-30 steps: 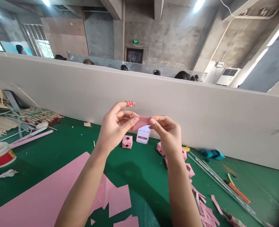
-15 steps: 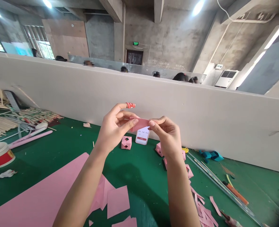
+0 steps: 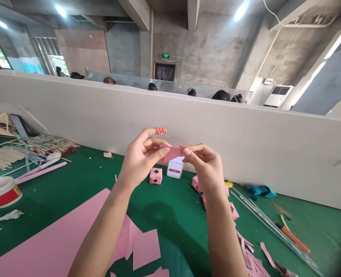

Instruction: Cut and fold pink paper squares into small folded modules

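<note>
A small folded piece of pink paper (image 3: 174, 152) is held up above the table, in front of the white partition. My left hand (image 3: 146, 157) pinches its left end between thumb and fingers; the index finger, wrapped in a red patterned bandage (image 3: 161, 131), is lifted off it. At the right end, my right hand (image 3: 203, 163) grips the paper between thumb and fingertips. Below stand a pink folded paper cube (image 3: 156, 176) with dark diamond-shaped holes and a phone (image 3: 175, 169) showing a timer. More pink folded cubes (image 3: 196, 184) are partly hidden behind my right hand and forearm.
On the green table lie a large pink sheet (image 3: 55, 234), pink paper squares (image 3: 146, 249) and paper strips (image 3: 254, 261). Wooden sticks (image 3: 5, 156) and a red-and-white cup (image 3: 3, 192) are at left. An orange-handled cutter (image 3: 294, 238) lies right. A white partition (image 3: 245, 142) runs behind.
Both hands keep their grip on the folded pink paper, which has barely changed. The whole view has shifted slightly, so things appear a little lower and farther right.
</note>
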{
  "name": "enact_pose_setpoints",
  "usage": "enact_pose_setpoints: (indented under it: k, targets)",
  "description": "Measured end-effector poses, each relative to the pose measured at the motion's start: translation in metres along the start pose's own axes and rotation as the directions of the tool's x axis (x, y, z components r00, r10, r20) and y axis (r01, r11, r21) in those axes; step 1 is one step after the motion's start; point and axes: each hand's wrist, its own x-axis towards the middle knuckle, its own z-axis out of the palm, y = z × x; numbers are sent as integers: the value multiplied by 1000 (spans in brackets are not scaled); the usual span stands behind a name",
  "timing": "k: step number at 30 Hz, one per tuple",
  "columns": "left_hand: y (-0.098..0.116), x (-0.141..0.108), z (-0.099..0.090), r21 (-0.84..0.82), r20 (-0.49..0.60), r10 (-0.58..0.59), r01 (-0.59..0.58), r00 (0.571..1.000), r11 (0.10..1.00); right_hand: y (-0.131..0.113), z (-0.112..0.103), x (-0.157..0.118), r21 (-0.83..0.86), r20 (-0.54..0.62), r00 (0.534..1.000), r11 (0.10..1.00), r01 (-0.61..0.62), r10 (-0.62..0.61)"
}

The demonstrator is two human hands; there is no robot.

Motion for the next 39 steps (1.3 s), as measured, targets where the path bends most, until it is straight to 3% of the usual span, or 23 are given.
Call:
enact_pose_setpoints:
  k: [11,22,39]
  targets:
    - [1,-1,0,-6,17,-21,21,1000,1000,-3,-2,-2,155,76,996,986,-64,53]
    - [1,0,2,17,-6,-20,20,1000,1000,-3,1,-1,-85,18,999,995,-47,48]
    - [3,0,2,30,-12,-49,49,999,998,1,4,0,-109,-6,999,993,-34,34]
